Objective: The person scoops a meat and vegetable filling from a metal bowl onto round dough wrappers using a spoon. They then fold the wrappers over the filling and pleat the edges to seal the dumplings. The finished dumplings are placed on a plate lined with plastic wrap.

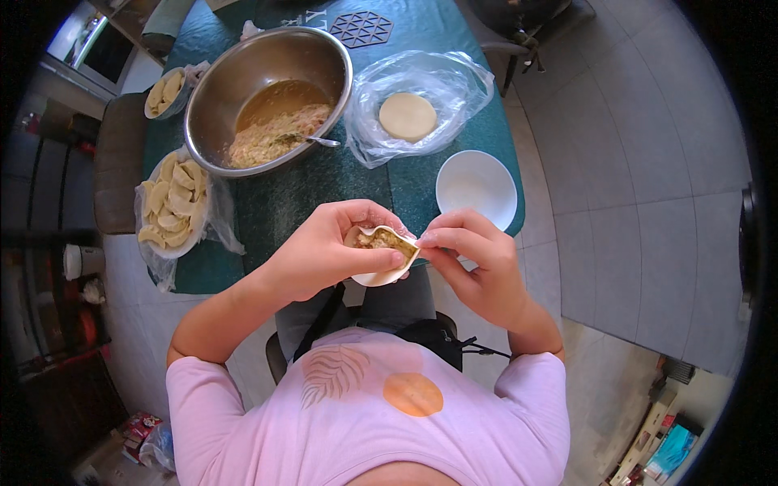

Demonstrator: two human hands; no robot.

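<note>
Cupped in my left hand (pixel 344 247) is a dumpling (pixel 374 276), its round wrapper folded up around a pale minced filling. My left thumb presses against the wrapper's near side. With thumb and fingertips, my right hand (pixel 472 257) pinches the wrapper's right corner, while the top stays partly unsealed and shows the filling. Both hands are above the table's near edge. Beyond them stands a large steel bowl (pixel 198 121) of minced filling, with a spoon (pixel 322 142) leaning in it. Round dough wrappers (pixel 408 117) lie stacked on a clear plastic bag (pixel 369 138).
A white bowl (pixel 501 188) stands right of my hands. Folded dumplings (pixel 172 201) fill a bagged plate at the left, with another bowl of dumplings (pixel 165 91) behind it. A dark lattice trivet (pixel 361 29) lies at the back of the green-covered table (pixel 271 212).
</note>
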